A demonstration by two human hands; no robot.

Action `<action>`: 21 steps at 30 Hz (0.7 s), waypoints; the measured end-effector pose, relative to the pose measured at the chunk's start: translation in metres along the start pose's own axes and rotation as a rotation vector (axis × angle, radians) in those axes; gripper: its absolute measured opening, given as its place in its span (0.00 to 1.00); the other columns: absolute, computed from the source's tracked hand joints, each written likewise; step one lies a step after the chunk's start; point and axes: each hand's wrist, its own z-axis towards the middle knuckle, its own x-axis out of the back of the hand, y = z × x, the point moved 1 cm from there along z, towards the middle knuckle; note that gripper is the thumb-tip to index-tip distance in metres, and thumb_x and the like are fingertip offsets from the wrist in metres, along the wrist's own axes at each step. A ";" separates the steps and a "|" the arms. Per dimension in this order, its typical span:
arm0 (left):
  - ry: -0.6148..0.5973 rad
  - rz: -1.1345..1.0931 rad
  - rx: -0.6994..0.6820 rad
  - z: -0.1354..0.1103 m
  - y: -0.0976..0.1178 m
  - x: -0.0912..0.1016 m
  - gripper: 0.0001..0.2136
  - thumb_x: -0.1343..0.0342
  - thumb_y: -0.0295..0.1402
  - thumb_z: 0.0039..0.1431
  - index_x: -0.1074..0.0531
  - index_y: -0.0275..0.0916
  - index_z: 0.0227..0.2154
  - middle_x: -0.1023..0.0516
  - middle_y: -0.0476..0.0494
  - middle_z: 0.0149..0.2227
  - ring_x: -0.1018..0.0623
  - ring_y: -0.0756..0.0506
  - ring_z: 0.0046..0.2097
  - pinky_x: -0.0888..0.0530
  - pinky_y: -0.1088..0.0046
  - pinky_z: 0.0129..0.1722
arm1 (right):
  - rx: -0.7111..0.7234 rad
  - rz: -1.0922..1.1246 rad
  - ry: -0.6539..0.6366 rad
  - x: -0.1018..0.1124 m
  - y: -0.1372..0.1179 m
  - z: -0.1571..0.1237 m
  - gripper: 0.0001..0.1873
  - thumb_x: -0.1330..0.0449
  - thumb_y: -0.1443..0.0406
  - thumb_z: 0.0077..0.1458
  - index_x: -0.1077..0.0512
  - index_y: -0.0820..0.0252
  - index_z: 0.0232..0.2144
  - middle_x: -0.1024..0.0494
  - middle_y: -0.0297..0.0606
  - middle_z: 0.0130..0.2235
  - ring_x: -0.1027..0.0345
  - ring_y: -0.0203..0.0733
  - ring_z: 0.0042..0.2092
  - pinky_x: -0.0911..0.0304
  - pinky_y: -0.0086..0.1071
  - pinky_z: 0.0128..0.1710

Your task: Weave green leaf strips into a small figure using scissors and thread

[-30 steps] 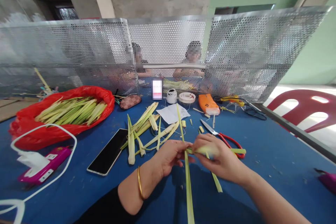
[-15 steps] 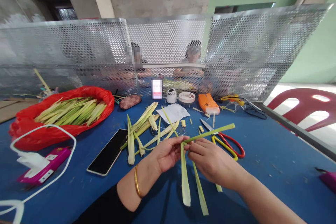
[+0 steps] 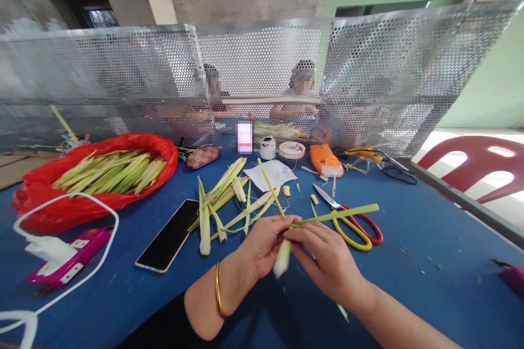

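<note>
Low over a blue table (image 3: 429, 240), my two hands meet on crossed pale green palm-leaf strips (image 3: 335, 214). My left hand (image 3: 262, 242), with a gold bangle on its wrist, is closed on the strips where they cross. From the right, my right hand (image 3: 323, 259) pinches the same crossing. One strip sticks out to the right above the scissors, another points up and left, and a short pale end hangs below my fingers.
Red-and-yellow-handled scissors (image 3: 352, 221) lie just right of my hands. More leaf strips (image 3: 221, 196) and a black phone (image 3: 170, 234) lie left, a red bag of leaves (image 3: 98, 177) far left. A perforated metal screen (image 3: 262, 82) backs the table; two people sit behind it.
The long strip ends that hung down toward me have been drawn up; only a short end now hangs below my fingers. Both hands shifted slightly and stay on the crossing.
</note>
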 end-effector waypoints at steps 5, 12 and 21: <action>-0.027 0.066 0.034 -0.004 0.001 -0.006 0.08 0.33 0.34 0.43 0.25 0.36 0.23 0.25 0.47 0.26 0.26 0.49 0.31 0.30 0.75 0.34 | 0.008 0.155 -0.068 0.003 0.000 0.001 0.10 0.49 0.72 0.61 0.30 0.58 0.42 0.22 0.38 0.35 0.28 0.40 0.39 0.34 0.35 0.43; -0.052 0.302 0.164 -0.018 -0.007 -0.021 0.10 0.39 0.35 0.47 0.24 0.32 0.27 0.23 0.42 0.29 0.22 0.46 0.29 0.29 0.71 0.31 | -0.619 0.200 0.102 0.002 0.026 -0.002 0.10 0.41 0.62 0.56 0.27 0.59 0.40 0.29 0.34 0.32 0.35 0.36 0.27 0.37 0.30 0.27; 0.022 0.151 0.106 -0.007 -0.009 -0.007 0.06 0.38 0.29 0.42 0.28 0.34 0.21 0.32 0.52 0.18 0.31 0.53 0.22 0.34 0.77 0.24 | -0.126 0.001 0.041 0.007 0.001 -0.003 0.08 0.48 0.69 0.60 0.29 0.59 0.34 0.26 0.37 0.29 0.34 0.38 0.29 0.41 0.31 0.30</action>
